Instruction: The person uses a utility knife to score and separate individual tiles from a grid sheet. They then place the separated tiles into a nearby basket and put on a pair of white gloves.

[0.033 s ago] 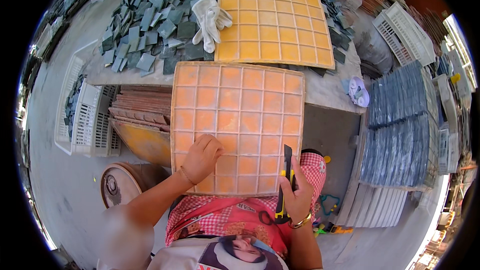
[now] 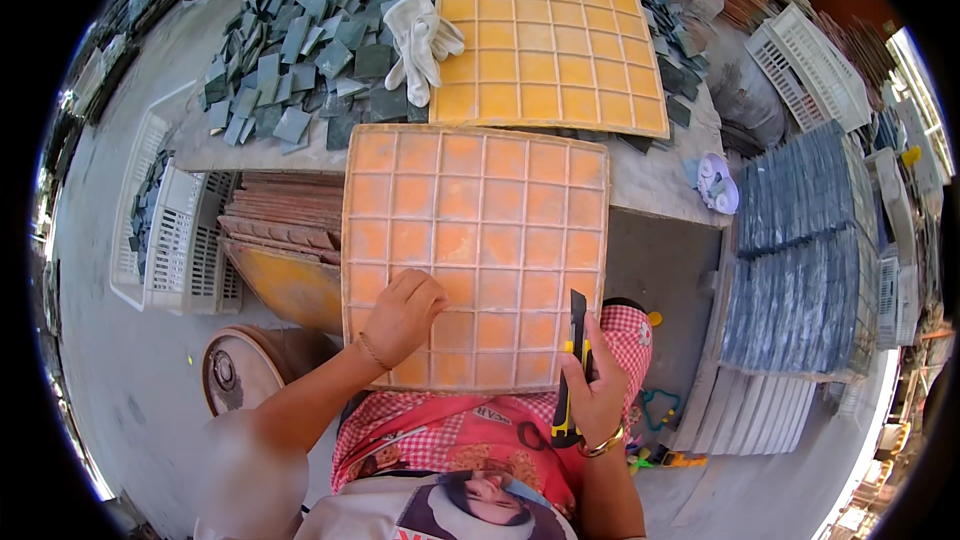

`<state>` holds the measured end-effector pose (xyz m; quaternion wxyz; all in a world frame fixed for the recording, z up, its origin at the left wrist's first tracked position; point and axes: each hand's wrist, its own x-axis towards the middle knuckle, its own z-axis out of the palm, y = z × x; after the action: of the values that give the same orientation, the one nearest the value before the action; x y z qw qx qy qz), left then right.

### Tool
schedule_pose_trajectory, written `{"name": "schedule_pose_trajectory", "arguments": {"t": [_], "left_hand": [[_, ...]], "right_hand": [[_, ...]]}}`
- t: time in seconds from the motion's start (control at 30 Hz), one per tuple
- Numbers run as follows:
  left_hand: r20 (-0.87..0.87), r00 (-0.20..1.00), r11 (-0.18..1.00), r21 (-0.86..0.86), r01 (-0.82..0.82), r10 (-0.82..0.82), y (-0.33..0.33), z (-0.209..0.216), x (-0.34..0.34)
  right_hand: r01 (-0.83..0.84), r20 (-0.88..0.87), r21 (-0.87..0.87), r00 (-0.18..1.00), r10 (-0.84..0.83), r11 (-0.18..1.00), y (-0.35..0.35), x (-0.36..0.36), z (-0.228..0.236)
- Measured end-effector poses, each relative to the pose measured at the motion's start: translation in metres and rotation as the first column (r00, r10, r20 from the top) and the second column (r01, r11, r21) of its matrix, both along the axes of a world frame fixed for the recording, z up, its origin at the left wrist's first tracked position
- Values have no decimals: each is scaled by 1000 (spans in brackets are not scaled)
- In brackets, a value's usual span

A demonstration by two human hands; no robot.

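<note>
An orange square mould panel (image 2: 458,195), divided by raised pale lines into a grid, rests across my lap with its far edge against the table. On its lower left part lies my left hand (image 2: 405,312), fingers curled in and closed; whatever is under the fingertips is hidden. My right hand (image 2: 600,388) grips a black and yellow utility knife (image 2: 577,320) by the panel's lower right edge, its blade pointing away from me. Beyond, a similar yellow grid panel (image 2: 545,40) lies on the table, and white work gloves (image 2: 418,40) overlap its left edge.
Loose grey-green stone tiles (image 2: 290,50) cover much of the table (image 2: 650,180). White plastic baskets (image 2: 185,240) and a brown drum (image 2: 235,370) stand at left, near stacked boards (image 2: 285,210). Wrapped tile stacks (image 2: 800,260) rise at right. A purple-white object (image 2: 716,183) sits at the table's right edge.
</note>
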<state>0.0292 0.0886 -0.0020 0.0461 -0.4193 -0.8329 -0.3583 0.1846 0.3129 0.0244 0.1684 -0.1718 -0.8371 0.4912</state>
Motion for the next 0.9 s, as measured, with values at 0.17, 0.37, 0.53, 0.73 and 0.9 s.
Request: {"name": "schedule_pose_trajectory", "arguments": {"t": [0.17,0.37,0.53,0.73,0.9], "left_hand": [[-57,990,992,12,129,-128,-1,4,6],[-105,988,985,-140,98,-113,11,8,5],[-34,999,999,-8,-36,36,0,16,-2],[8,1000,999,-31,28,-27,-15,14,2],[-60,998,991,-132,2,-10,-8,12,7]], "right_hand": [[3,16,-50,1000,-2,999,3,1,1],[-25,-43,102,999,30,994,2,-4,9],[11,-19,62,1000,-9,998,5,-1,12],[2,-24,57,1000,-1,998,4,-4,12],[-9,58,88,998,4,996,4,-4,16]]}}
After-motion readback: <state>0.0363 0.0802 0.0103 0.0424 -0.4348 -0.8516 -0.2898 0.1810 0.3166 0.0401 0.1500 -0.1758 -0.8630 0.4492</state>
